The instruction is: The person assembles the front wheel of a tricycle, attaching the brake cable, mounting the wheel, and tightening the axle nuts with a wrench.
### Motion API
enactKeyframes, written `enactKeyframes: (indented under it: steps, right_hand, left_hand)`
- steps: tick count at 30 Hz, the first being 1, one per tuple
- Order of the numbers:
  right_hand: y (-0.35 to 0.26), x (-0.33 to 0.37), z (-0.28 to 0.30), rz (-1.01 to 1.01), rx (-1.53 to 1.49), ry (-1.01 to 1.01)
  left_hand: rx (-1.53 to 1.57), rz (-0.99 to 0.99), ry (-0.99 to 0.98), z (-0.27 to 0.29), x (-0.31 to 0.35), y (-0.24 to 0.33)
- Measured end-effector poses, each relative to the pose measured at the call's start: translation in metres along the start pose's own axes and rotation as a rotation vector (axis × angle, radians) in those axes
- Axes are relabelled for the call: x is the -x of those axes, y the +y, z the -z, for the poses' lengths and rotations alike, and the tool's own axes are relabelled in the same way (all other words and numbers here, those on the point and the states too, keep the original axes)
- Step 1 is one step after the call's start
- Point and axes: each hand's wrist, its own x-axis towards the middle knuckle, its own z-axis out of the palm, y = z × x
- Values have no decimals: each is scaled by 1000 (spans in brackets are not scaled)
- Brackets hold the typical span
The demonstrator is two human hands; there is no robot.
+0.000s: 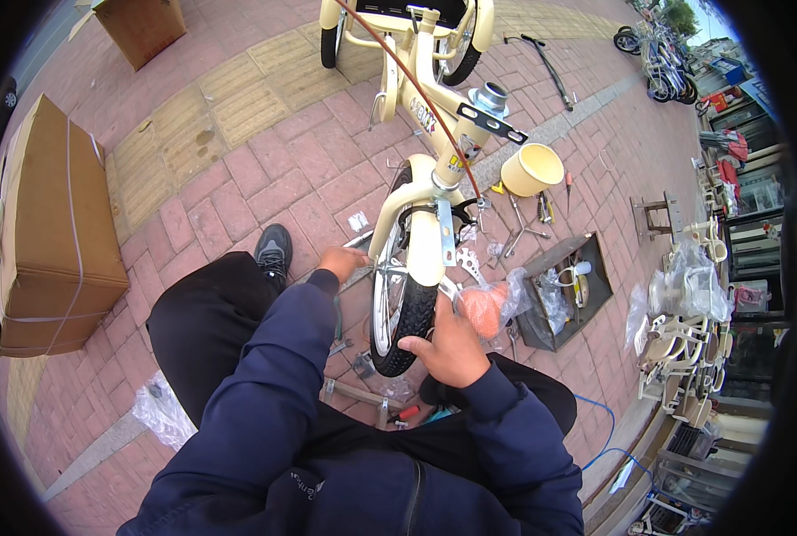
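wheel (388, 308) sits in the fork (388, 221), steering tube (490, 98) bare on top; right hand (454, 347) grips tyre (413, 314), left hand (340, 262) near axle (377, 265), grasp unclear.

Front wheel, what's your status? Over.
Left hand beside wheel, grip unclear. Right hand holding its tyre. Wheel under cream fender. Orange bundle close by right hand, possibly in the way.
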Motion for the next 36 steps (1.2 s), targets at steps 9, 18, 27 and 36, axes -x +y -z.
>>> enactKeyframes:
  steps: [9,18,27,36]
  right_hand:
    - [-1,-1,0,13,-17,15]
    - [0,-3,2,-5,-51,30]
    - [0,-8,0,30,-85,70]
    - [-4,-6,3,-9,-47,46]
  left_hand:
    - [-262,-149,-106,7,7,27]
    - [61,28,-92,2,12,21]
    - [399,188,-80,-8,16,12]
    - [999,411,113,-7,1,-24]
